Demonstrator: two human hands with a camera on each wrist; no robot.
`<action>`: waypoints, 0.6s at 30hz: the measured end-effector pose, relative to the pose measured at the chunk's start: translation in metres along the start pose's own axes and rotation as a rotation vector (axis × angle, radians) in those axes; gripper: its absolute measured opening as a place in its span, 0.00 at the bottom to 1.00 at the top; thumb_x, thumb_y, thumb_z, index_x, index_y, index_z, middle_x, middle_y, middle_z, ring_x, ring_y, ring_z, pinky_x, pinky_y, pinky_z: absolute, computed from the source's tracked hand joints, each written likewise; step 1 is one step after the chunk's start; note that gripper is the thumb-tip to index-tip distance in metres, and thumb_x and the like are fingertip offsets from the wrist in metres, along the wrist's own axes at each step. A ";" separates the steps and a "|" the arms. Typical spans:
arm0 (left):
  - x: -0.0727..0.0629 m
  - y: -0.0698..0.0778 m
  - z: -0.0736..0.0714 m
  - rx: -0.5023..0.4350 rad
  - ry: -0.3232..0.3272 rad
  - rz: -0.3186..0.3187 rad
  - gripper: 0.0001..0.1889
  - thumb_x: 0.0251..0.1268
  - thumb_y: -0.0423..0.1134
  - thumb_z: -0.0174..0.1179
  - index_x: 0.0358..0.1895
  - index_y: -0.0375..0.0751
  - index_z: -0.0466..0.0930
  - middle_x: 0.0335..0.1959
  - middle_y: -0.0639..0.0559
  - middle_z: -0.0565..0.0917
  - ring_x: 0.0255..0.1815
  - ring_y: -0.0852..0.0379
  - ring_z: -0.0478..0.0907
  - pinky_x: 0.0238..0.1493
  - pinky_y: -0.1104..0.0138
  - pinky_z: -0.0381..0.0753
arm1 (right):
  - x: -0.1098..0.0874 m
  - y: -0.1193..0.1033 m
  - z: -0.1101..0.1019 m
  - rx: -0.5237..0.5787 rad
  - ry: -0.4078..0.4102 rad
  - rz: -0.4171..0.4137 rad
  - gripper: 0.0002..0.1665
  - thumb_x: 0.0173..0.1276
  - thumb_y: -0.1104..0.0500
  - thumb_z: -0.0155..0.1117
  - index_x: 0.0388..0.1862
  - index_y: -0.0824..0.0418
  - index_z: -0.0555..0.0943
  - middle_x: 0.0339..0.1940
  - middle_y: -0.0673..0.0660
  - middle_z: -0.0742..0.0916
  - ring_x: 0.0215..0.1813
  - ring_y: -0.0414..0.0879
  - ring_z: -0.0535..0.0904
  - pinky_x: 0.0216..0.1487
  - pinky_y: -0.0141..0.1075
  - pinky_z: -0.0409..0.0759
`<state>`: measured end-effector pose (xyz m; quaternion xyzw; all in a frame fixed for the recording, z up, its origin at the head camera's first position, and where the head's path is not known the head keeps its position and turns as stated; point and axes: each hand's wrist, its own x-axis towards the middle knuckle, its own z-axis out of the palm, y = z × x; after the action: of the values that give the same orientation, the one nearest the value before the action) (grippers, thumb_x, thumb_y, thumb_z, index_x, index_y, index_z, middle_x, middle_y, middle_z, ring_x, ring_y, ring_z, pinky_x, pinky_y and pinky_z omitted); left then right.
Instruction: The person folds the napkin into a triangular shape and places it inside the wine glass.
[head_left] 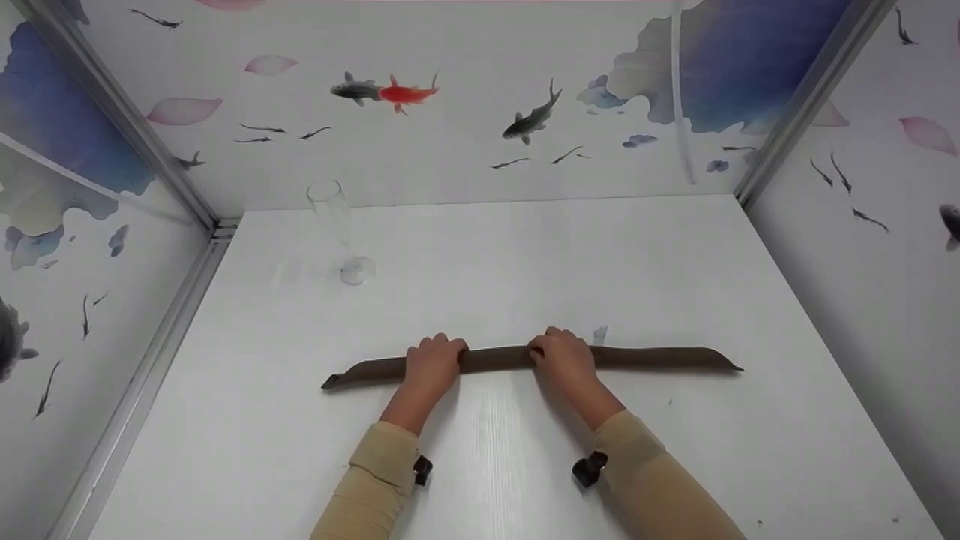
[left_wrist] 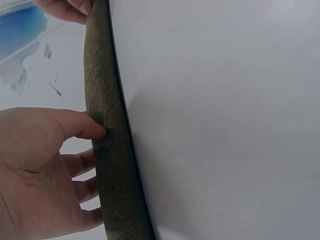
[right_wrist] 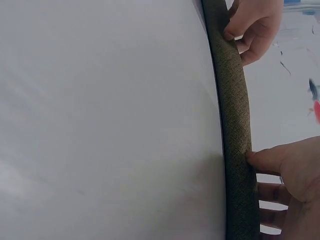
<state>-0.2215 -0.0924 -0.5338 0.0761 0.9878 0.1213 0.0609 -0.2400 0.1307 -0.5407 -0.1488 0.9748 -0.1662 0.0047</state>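
Note:
A long brown rolled-up cloth (head_left: 495, 360) lies crosswise on the white table, its two ends tapering to points. Its surface looks woven in the right wrist view. My left hand (head_left: 435, 365) grips the roll left of its middle, thumb (left_wrist: 95, 127) on the near side and fingers reaching over to the far side. A short stretch away, my right hand (head_left: 564, 360) holds it the same way, with the thumb (right_wrist: 260, 159) pressed against the near face. Between the hands the roll runs nearly straight. The fingertips behind it are hidden.
A tall clear glass (head_left: 330, 214) with a round foot stands at the back left of the table. Just beyond the roll, by my right hand, is a small greyish mark (head_left: 600, 334). Printed panels (head_left: 465, 150) in metal frames enclose the table's back and sides.

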 end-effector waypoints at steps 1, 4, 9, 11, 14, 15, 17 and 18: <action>0.001 0.003 0.001 0.008 -0.001 0.006 0.12 0.69 0.33 0.59 0.52 0.45 0.82 0.41 0.45 0.79 0.45 0.45 0.76 0.45 0.51 0.75 | 0.000 0.000 0.000 0.001 0.002 -0.003 0.07 0.66 0.60 0.68 0.41 0.59 0.88 0.34 0.54 0.82 0.40 0.54 0.79 0.42 0.47 0.77; 0.003 0.014 0.002 0.044 -0.014 0.017 0.12 0.68 0.35 0.60 0.53 0.44 0.82 0.42 0.45 0.79 0.46 0.45 0.76 0.46 0.51 0.75 | 0.000 0.001 0.000 -0.001 0.007 -0.015 0.07 0.65 0.60 0.68 0.41 0.58 0.88 0.33 0.54 0.82 0.39 0.54 0.79 0.41 0.47 0.77; 0.008 0.028 0.005 0.076 -0.040 0.027 0.15 0.67 0.39 0.62 0.55 0.42 0.81 0.45 0.44 0.79 0.48 0.45 0.76 0.49 0.50 0.75 | 0.000 0.002 0.000 0.000 0.000 -0.018 0.06 0.66 0.61 0.68 0.41 0.58 0.88 0.33 0.54 0.81 0.39 0.54 0.78 0.40 0.47 0.77; 0.010 0.033 0.007 0.072 -0.050 0.034 0.16 0.67 0.42 0.61 0.55 0.42 0.81 0.46 0.44 0.79 0.49 0.45 0.75 0.49 0.50 0.75 | 0.000 0.002 0.000 0.002 -0.002 -0.016 0.06 0.66 0.61 0.68 0.41 0.58 0.88 0.33 0.55 0.81 0.38 0.54 0.78 0.40 0.48 0.76; 0.014 0.040 0.009 0.063 -0.058 0.048 0.18 0.66 0.45 0.61 0.56 0.42 0.80 0.46 0.45 0.78 0.49 0.46 0.74 0.49 0.50 0.74 | 0.000 0.002 0.000 0.010 0.001 -0.012 0.06 0.66 0.61 0.68 0.40 0.58 0.88 0.33 0.55 0.80 0.38 0.54 0.78 0.40 0.48 0.76; 0.016 0.042 0.010 0.061 -0.060 0.053 0.18 0.66 0.45 0.61 0.56 0.42 0.80 0.47 0.45 0.78 0.49 0.46 0.74 0.49 0.50 0.74 | 0.000 0.003 0.000 0.015 0.002 -0.011 0.06 0.66 0.61 0.68 0.40 0.58 0.88 0.33 0.55 0.80 0.38 0.54 0.78 0.40 0.48 0.76; 0.019 0.046 0.012 0.058 -0.062 0.062 0.18 0.67 0.47 0.60 0.56 0.43 0.80 0.47 0.46 0.77 0.50 0.46 0.74 0.49 0.50 0.74 | 0.000 0.003 0.001 0.021 0.008 -0.013 0.06 0.66 0.61 0.68 0.40 0.58 0.88 0.33 0.55 0.80 0.38 0.54 0.78 0.40 0.47 0.76; 0.020 0.049 0.013 0.056 -0.060 0.066 0.18 0.67 0.47 0.60 0.56 0.43 0.81 0.47 0.46 0.77 0.50 0.47 0.74 0.49 0.51 0.74 | 0.000 0.003 0.001 0.024 0.011 -0.013 0.06 0.66 0.61 0.68 0.40 0.57 0.88 0.33 0.55 0.80 0.38 0.54 0.78 0.40 0.47 0.76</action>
<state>-0.2330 -0.0391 -0.5362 0.1137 0.9855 0.0933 0.0841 -0.2410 0.1333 -0.5429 -0.1541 0.9717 -0.1788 0.0001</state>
